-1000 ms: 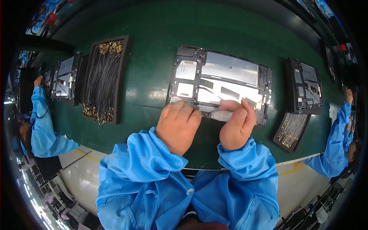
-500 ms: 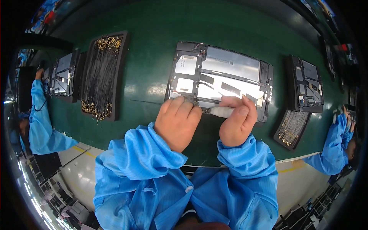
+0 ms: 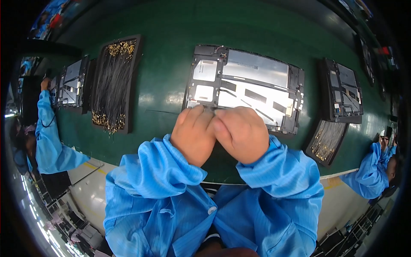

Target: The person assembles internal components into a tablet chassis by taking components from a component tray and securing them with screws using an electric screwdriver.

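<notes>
A tablet-like panel assembly with a black frame and silvery plates lies on the green bench in front of me. At its near left edge my left hand is closed, knuckles up. A thin black cable runs out to the left from under its fingers. My right hand is curled close against the left one, its thumb and fingers drawn together over the panel's near edge. Whatever sits in its fingertips is hidden by the two hands.
At left stands a black tray of many thin black cables with gold ends. Another cable tray is at right, partly under a second panel. A third panel lies far left. Co-workers' blue sleeves show at both sides.
My right hand has moved left, up against my left hand, and turned knuckles up. The white tapered thing seen at its fingers before is now out of sight. The left hand barely shifted.
</notes>
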Demonstrator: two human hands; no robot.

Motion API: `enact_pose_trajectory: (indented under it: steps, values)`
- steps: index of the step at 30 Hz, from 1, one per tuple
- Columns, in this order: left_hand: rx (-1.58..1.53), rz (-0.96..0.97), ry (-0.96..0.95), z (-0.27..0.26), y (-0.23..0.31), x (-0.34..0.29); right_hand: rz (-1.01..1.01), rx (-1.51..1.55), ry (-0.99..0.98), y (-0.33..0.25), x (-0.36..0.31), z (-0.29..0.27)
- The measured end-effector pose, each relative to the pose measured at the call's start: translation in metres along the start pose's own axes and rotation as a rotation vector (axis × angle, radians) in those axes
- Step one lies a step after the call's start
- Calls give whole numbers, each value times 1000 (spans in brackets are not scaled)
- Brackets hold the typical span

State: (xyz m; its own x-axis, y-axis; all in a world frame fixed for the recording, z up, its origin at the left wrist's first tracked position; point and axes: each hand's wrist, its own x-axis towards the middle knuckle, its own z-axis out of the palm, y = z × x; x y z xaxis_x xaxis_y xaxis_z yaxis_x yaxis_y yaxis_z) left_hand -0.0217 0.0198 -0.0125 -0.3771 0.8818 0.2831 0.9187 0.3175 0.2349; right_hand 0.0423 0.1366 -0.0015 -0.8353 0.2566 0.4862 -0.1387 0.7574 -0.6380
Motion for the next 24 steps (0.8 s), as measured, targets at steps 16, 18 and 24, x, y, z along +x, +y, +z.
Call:
enact_pose_trajectory:
  steps: [16,18,24]
  values:
    - [-75,5,-6,8,-4,-5,734,707,379,14,-12,-4]
    - [-54,12,22,9,-4,-4,758,763,423,15,-14,-4]
    - [-49,26,-82,4,-5,-2,641,596,367,12,-20,8]
